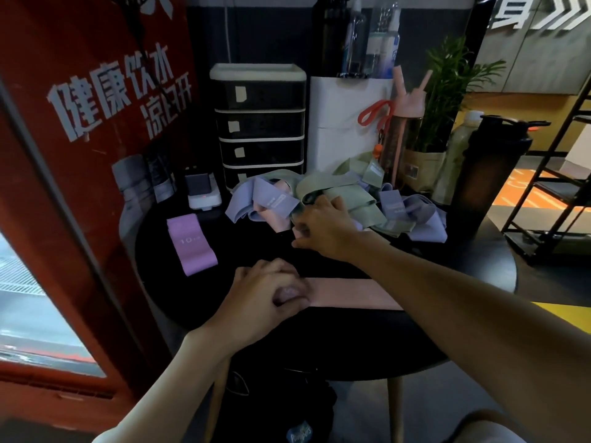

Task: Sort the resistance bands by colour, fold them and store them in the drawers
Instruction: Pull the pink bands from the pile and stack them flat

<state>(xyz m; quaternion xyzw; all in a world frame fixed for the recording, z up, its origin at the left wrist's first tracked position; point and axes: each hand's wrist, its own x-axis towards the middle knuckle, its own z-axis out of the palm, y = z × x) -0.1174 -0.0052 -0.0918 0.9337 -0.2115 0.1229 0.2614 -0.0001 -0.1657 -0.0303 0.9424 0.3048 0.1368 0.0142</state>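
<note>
Sorting barely begun: most bands lie heaped on the table [256,251].
Your left hand [268,292] clamps its fingers on the left end of a pink band [355,294] laid flat at the near edge. Your right hand [323,223] curls its fingers on a pink strip [299,233] in the far pile [351,199]. One purple band [192,244] lies apart at left. Nothing looks folded, and the drawers [259,123], far left, stand closed.
</note>
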